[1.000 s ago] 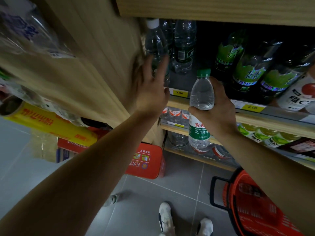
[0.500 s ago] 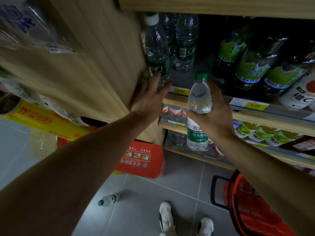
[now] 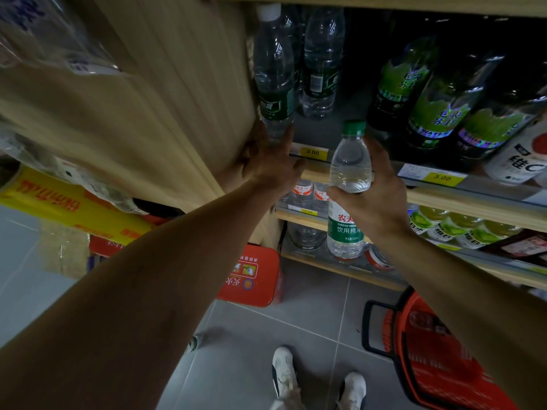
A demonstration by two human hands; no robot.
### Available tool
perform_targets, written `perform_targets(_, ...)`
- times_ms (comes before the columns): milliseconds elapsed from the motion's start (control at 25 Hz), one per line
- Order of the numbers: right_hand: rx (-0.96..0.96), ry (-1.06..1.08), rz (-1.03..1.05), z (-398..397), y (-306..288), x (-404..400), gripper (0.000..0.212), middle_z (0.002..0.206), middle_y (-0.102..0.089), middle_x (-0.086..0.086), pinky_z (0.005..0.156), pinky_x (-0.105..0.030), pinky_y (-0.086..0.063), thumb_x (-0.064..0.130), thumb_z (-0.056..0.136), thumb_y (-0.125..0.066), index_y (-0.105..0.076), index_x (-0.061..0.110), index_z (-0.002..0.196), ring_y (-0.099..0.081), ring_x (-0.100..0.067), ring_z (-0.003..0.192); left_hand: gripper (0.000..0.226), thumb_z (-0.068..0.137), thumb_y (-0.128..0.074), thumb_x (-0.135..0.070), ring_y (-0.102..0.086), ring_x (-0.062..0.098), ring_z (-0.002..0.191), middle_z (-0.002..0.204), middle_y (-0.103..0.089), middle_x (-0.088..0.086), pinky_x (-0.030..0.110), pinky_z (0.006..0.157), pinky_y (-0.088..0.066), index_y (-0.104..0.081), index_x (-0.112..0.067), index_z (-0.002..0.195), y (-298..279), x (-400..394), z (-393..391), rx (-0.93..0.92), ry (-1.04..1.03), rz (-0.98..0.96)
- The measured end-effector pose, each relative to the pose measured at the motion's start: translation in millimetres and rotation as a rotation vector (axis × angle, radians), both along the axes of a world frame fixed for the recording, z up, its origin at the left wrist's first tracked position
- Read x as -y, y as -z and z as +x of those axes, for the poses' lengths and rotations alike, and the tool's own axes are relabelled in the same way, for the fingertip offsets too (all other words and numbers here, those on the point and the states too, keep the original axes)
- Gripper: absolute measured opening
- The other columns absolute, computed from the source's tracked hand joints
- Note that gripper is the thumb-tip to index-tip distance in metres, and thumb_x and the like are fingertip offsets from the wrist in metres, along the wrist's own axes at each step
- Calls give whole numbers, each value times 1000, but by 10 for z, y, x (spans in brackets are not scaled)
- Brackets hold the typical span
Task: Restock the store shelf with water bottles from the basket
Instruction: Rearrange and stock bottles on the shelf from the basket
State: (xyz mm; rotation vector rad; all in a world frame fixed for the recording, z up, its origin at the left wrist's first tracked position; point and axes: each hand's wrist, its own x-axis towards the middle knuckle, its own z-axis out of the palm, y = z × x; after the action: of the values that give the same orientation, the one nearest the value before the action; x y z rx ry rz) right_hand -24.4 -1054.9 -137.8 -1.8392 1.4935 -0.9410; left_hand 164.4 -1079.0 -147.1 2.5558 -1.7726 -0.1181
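Restocking step: we are lifting one water bottle (image 3: 347, 184) toward the upper shelf (image 3: 444, 199), into the gap beside the bottles already standing at its left end.
Right hand (image 3: 374, 199): we are wrapping fingers and thumb round the bottle's middle, cap up, body hanging in front of the shelf's front edge and not yet over it.
Left hand (image 3: 270, 164): we are resting it with straight fingers at the left corner of the shelf, touching the base of the front standing bottle (image 3: 275, 81); it grips nothing.
Basket (image 3: 438, 356): it is sitting on the floor at lower right; its contents are too blurred to count.
Advice: we are judging that the base should clear the price-tag rail (image 3: 313, 152) first, then set down flat beside the front bottle.
Risk: we are noting that a nudge could topple the neighbouring bottles.
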Motion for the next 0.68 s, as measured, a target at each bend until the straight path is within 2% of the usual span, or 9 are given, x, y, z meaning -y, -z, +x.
perform_targets(200,-14,-1,-1,8,-32,-64,92,137,-58,1,90,-32,-49,34,69,-84,-36,30,147,-58,-24,119,78,91,-46,-61,-21,45,143,163,-3,16,59,101,-41,-5,-42,155,17,13,79,-40,18,45)
perform_targets(320,-9,10,5,-6,-187,-161,90,136,-58,4,88,-29,-47,33,69,-83,-37,32,147,-58,-23,119,79,92,-49,-59,-16,36,149,164,-9,15,51,111,-32,-8,-37,156,-69,-154,129,-77,97,10)
perform_targets(400,1,9,3,-33,-374,-268,89,135,-59,6,86,-27,-46,32,70,-82,-36,34,146,-58,-22,118,81,89,-56,-54,-27,32,147,164,-16,11,44,111,-36,-16,-33,156,-185,-359,150,-238,145,-40)
perform_targets(520,46,1,-3,-76,-698,-468,89,136,-57,9,89,-28,-49,30,70,-82,-36,35,146,-56,-17,120,82,81,-59,-55,-48,29,133,154,-40,7,37,102,-46,-31,-26,152,-370,-743,106,-392,178,-138)
perform_targets(680,122,-4,-11,-170,-1215,-824,90,145,-50,9,102,-28,-44,28,72,-82,-34,31,148,-49,-11,129,77,81,-68,-42,-56,22,125,141,-56,4,26,97,-45,-39,-24,150,-730,-1275,-30,-595,237,-203)
